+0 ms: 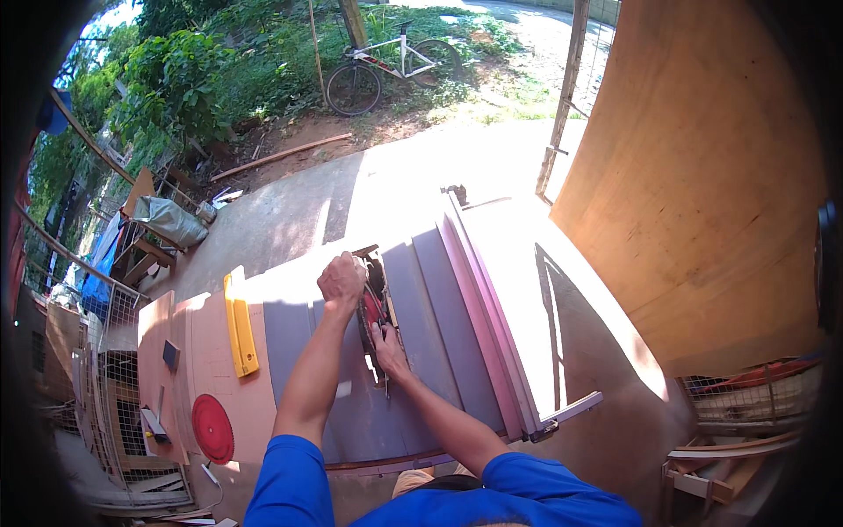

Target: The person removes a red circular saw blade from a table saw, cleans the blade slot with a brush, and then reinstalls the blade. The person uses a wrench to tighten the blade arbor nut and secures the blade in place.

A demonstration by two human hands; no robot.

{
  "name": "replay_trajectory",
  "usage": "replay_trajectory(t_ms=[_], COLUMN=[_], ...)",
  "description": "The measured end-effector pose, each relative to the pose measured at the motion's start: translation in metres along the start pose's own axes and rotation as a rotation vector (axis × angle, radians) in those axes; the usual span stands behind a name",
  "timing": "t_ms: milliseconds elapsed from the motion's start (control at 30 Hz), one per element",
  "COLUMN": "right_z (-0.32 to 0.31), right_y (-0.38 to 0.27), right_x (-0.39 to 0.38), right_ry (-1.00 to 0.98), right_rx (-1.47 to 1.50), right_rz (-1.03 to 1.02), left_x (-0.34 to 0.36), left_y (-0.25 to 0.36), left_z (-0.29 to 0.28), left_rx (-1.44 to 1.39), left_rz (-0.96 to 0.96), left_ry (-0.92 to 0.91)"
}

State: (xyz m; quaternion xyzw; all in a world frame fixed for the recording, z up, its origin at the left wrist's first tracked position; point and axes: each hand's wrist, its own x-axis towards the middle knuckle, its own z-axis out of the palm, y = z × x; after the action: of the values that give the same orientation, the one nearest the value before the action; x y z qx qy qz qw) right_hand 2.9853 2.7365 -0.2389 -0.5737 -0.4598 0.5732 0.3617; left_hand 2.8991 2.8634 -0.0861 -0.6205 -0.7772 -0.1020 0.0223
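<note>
A table saw with a grey top stands in front of me, its long narrow blade opening uncovered. Something red, apparently a saw blade, shows inside the opening. My left hand is closed at the far left edge of the opening; whatever it grips is hidden by the fingers. Nearer to me, my right hand reaches into the opening with bent fingers, closed on something dark and small. A red circular saw blade lies flat on the pinkish left extension of the table. Beyond it rests a long yellow piece.
A long pinkish rip fence crosses the saw table on the right. A dark block lies on the left extension. A large wooden panel stands at right; wood pieces are stacked below it. A bicycle stands outside.
</note>
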Motion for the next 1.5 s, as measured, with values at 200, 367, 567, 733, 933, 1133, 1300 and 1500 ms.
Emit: replay_trajectory(t_ms=[200,367,567,733,933,1133,1300,1500], right_z=[-0.007,0.001,0.003,0.006,0.008,0.005,0.005,0.005], right_y=[-0.014,-0.016,0.002,-0.002,0.001,0.0,0.002,0.006], right_x=[-0.005,-0.007,0.006,0.004,0.002,0.003,0.006,0.005], right_ry=[-0.005,0.038,0.005,0.026,0.038,0.021,0.008,0.02], right_rx=[0.028,-0.041,-0.076,-0.038,-0.034,-0.027,-0.022,-0.064], right_rz=[0.022,-0.005,-0.122,-0.136,-0.093,-0.043,-0.056,-0.096], left_x=[-0.007,0.025,0.054,0.068,0.047,0.004,-0.006,-0.02], left_y=[-0.004,-0.002,0.007,0.006,0.001,-0.016,-0.017,-0.015], left_z=[-0.002,0.02,0.044,0.049,0.027,0.008,0.003,-0.005], left_rx=[-0.003,0.088,0.137,0.178,0.137,-0.026,-0.034,-0.063], left_rz=[-0.003,-0.051,-0.126,-0.161,-0.069,0.008,-0.016,-0.046], left_ry=[0.033,-0.045,-0.158,-0.236,-0.167,-0.021,0.027,-0.029])
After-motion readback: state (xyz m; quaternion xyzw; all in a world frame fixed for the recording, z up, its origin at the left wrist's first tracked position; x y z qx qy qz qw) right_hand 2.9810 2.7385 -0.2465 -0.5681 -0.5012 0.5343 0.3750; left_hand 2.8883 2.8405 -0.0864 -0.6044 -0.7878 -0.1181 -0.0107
